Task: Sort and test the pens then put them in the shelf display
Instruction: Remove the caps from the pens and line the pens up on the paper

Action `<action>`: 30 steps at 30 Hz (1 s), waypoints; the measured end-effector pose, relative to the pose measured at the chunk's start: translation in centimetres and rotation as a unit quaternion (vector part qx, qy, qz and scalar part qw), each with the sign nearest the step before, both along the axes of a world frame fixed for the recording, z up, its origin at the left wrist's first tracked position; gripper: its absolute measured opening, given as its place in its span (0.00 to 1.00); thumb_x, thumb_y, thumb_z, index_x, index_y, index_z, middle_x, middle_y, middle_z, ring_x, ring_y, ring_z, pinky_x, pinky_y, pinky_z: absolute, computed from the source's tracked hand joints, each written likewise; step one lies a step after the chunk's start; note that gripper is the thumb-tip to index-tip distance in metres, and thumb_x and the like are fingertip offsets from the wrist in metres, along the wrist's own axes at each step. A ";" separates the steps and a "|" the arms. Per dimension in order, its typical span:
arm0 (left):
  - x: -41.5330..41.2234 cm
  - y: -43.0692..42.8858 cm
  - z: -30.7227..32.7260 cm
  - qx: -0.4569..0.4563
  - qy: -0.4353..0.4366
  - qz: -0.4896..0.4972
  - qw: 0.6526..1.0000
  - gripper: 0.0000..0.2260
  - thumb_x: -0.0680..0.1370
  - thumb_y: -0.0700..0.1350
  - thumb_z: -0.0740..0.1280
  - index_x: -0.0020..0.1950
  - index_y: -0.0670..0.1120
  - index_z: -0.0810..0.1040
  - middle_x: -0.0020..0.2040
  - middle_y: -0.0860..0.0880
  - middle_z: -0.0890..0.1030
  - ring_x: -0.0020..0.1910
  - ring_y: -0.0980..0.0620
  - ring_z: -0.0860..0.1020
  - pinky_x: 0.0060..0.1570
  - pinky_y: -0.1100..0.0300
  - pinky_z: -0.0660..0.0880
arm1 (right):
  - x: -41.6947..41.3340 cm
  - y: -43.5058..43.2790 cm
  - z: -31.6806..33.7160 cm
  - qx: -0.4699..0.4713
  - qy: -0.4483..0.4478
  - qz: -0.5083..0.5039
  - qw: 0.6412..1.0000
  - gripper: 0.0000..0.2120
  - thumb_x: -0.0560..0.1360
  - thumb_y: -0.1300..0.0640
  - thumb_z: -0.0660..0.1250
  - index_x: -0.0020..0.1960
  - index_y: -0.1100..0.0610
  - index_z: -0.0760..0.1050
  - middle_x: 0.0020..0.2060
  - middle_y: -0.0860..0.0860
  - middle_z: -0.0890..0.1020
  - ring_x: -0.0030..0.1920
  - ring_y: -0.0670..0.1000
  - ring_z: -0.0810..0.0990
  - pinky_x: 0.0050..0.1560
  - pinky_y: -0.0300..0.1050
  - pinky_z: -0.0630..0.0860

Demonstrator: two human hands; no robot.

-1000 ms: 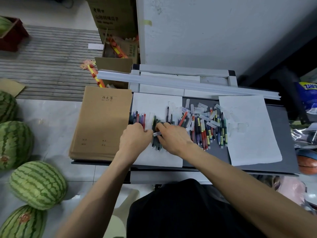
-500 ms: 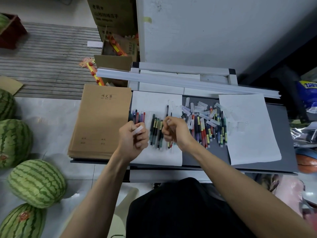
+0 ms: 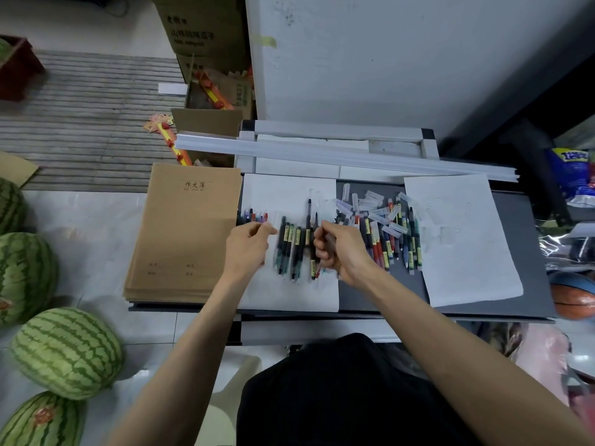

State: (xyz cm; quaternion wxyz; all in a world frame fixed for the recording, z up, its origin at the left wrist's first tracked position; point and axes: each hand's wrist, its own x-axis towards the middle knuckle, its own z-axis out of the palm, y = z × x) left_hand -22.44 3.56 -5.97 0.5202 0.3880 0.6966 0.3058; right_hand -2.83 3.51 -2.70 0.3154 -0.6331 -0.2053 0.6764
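Grey table (image 3: 518, 252): dark pens (image 3: 289, 246) are laid in a row on a white sheet (image 3: 289, 294) between the hands, mixed pens (image 3: 386, 246) and clear caps (image 3: 370, 204) are piled just right, one pen (image 3: 327, 240) is gripped in the curled right hand (image 3: 343, 249), left hand (image 3: 249, 249) grip cannot be told (blurred).

The top brown notebook (image 3: 183, 233) in the stack is titled "作文簿", with smaller print below too faint to read. Chinese characters on the cardboard box (image 3: 199, 24) and the blue packet (image 3: 568, 175) are blurred. Yellow labels on the pens (image 3: 388, 249) are too small to read.
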 end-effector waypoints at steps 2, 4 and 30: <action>-0.3 0.9 0.3 0.038 0.161 -0.101 0.981 0.08 0.82 0.53 0.66 0.55 0.52 0.82 0.41 0.56 0.80 0.41 0.54 0.79 0.40 0.58 0.76 | 1.0 -0.1 0.2 0.007 -0.012 -0.013 1.000 0.15 0.85 0.55 0.60 0.41 0.58 0.75 0.29 0.51 0.72 0.27 0.49 0.66 0.28 0.42 0.57; -0.1 2.0 0.7 0.054 0.266 -0.173 0.947 0.12 0.81 0.52 0.66 0.64 0.54 0.79 0.48 0.55 0.82 0.50 0.49 0.81 0.51 0.51 0.81 | 2.2 -0.2 0.5 0.015 -0.030 -0.023 0.999 0.16 0.85 0.55 0.60 0.40 0.57 0.74 0.28 0.50 0.71 0.26 0.48 0.64 0.26 0.41 0.57; 2.9 1.6 2.3 -0.149 -0.321 -0.017 0.935 0.12 0.75 0.45 0.55 0.48 0.40 0.76 0.35 0.43 0.76 0.23 0.52 0.61 0.24 0.63 0.49 | 5.5 -3.0 -0.9 0.110 -0.544 0.268 0.788 0.31 0.73 0.29 0.68 0.67 0.47 0.67 0.36 0.48 0.81 0.43 0.56 0.84 0.44 0.51 0.83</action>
